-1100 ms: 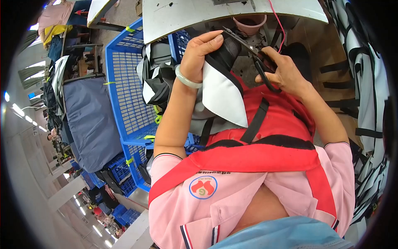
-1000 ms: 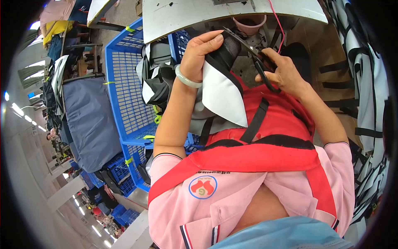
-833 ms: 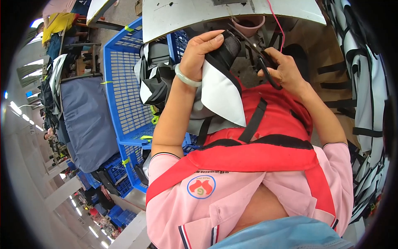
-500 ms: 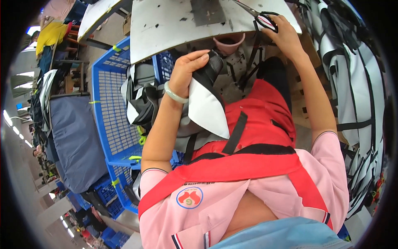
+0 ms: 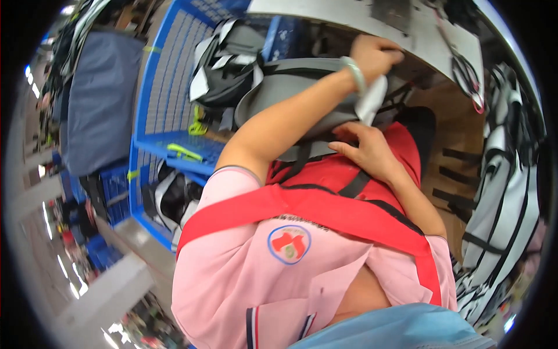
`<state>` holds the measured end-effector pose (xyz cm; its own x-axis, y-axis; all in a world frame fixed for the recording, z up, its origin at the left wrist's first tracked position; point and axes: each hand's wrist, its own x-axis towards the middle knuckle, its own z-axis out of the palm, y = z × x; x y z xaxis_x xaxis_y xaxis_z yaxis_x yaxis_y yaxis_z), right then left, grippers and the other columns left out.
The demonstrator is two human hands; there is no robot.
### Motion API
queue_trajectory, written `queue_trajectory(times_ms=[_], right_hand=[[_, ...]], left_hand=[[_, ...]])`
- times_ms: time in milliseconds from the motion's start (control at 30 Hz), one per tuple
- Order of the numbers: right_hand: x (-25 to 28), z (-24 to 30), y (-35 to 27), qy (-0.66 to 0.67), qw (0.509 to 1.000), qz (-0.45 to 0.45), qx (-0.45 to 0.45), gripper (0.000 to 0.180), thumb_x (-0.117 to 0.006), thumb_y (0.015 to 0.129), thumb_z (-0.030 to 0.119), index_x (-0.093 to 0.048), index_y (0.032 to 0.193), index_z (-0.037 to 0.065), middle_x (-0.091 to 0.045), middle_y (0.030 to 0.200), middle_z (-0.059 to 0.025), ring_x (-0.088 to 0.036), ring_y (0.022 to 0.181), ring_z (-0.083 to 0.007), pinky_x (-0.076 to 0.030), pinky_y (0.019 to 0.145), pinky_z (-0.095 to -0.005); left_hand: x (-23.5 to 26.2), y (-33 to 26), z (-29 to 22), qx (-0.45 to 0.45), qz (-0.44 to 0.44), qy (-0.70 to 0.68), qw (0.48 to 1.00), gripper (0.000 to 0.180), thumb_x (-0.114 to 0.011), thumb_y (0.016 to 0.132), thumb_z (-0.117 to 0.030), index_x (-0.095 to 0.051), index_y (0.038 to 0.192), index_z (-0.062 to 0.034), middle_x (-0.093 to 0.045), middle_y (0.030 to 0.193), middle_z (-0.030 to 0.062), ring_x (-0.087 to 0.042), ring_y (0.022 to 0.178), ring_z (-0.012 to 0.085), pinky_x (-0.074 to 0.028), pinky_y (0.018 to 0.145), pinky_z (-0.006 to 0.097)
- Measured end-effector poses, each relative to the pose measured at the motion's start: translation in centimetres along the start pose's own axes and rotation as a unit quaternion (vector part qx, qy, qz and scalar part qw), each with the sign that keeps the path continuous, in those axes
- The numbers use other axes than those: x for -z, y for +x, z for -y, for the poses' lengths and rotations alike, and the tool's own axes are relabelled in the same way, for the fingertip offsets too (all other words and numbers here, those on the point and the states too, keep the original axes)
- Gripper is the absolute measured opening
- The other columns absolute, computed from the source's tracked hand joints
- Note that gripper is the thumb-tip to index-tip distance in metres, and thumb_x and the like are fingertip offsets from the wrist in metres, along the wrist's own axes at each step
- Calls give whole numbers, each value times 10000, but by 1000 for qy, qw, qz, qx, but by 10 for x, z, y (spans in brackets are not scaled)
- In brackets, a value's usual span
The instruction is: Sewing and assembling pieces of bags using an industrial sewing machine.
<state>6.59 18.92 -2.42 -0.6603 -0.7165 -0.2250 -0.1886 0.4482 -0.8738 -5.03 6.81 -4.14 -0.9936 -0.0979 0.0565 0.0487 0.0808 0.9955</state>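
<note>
Scissors now left on table; seemingly bags in blue crate

You have 1 view: your head camera looks steeply down, close over your chest, hands and the grey table edge.

The person wears a pink short-sleeved shirt with a round badge on the chest: a thin blue ring around a red and white emblem. A dark line of small print runs just above the badge. A broad red apron strap crosses the chest diagonally, edged in black. A red apron with black straps covers the lap. The left wrist carries a pale green bangle. A placket with dark and red stripes shows near the lower edge. Both forearms are bare.
</note>
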Motion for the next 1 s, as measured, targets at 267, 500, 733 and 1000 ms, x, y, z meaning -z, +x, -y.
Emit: queue_trajectory(times_ms=[267, 500, 733, 1000], right_hand=[[-23, -29, 10, -143, 986, 33, 81, 457, -664, 823, 237, -547, 1237, 83, -668, 955, -167, -636, 860, -373, -505, 756, -428], [-7, -144, 20, -322, 943, 22, -81, 343, -583, 870, 247, -599, 1188, 121, -673, 925, -163, -632, 901, -353, -504, 766, -437], [-2, -132, 36, -195, 981, -20, -4, 263, -588, 878, 203, -650, 1086, 55, -666, 983, -170, -638, 861, -326, -502, 779, -382], [-39, -28, 90, -291, 934, -47, 203, 602, -693, 819, 338, -456, 1342, 157, -604, 1123, -176, -606, 979, -339, -494, 813, -419]], left_hand=[[7, -23, 34, -33, 174, 81, 981, 462, -601, 875, -419, -659, 1118, -31, -666, 1067, 161, -617, 1004, 218, -464, 877, 313], [143, -28, -10, -105, 46, 194, 974, 305, -639, 819, -192, -675, 1092, -63, -697, 997, 97, -661, 871, 170, -511, 805, 282], [263, -115, 136, 45, -72, 316, 945, 462, -589, 751, -20, -607, 1209, -74, -603, 1200, 136, -587, 1090, 242, -471, 933, 336], [169, -151, 132, 66, -59, 342, 935, 346, -474, 832, -46, -610, 1150, -30, -583, 1186, 182, -566, 1062, 364, -447, 924, 398]])
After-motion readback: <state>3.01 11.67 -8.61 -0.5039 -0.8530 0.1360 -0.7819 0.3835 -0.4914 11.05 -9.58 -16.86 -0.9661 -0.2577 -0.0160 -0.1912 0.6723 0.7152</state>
